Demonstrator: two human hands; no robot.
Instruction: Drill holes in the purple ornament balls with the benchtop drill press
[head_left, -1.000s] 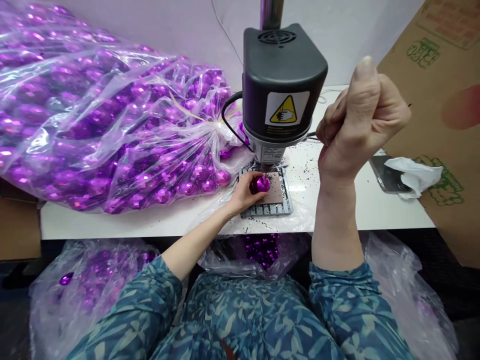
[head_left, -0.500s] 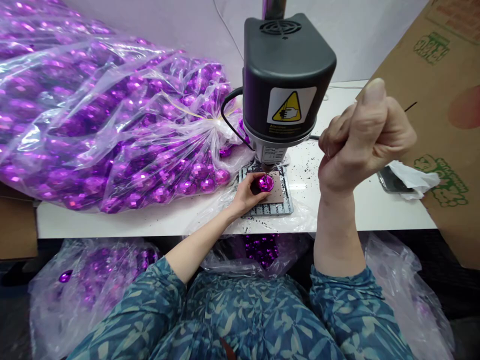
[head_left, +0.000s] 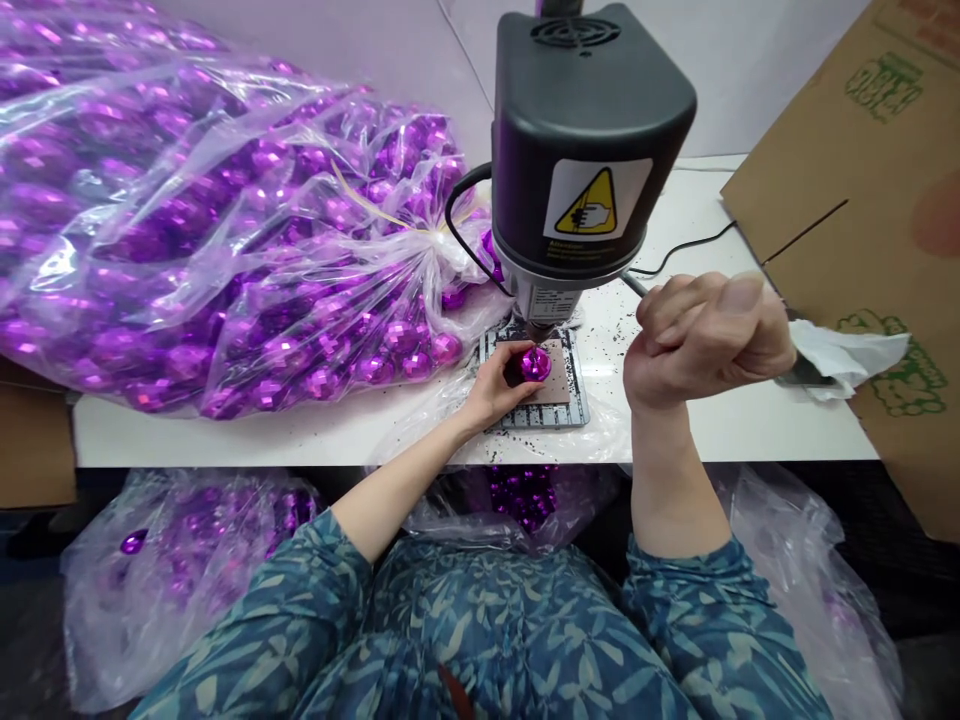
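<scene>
In the head view, my left hand [head_left: 496, 388] pinches a shiny purple faceted ball [head_left: 535, 364] between thumb and fingers. The ball sits on a brown board [head_left: 556, 388] over a slotted metal base plate [head_left: 576, 412], right beneath the drill press [head_left: 592, 120]. The bit seems to meet the ball's top, though contact is hard to make out. To the right of the machine, my right hand [head_left: 709, 340] is closed in a fist around the end of a grey lever [head_left: 634, 285]. The fingers hide most of that grip.
A big clear bag of purple balls [head_left: 225, 250] fills the table's left side. Dark shavings litter the white table [head_left: 225, 440]. On the right stand a cardboard box [head_left: 847, 130] and a white tissue [head_left: 847, 355] over a dark object. More plastic bags [head_left: 187, 570] hang below the edge.
My right hand has come down and slightly left with the lever, uncovering a black cable behind it. My left hand keeps the ball in place under the drill. The view has shifted a little.
</scene>
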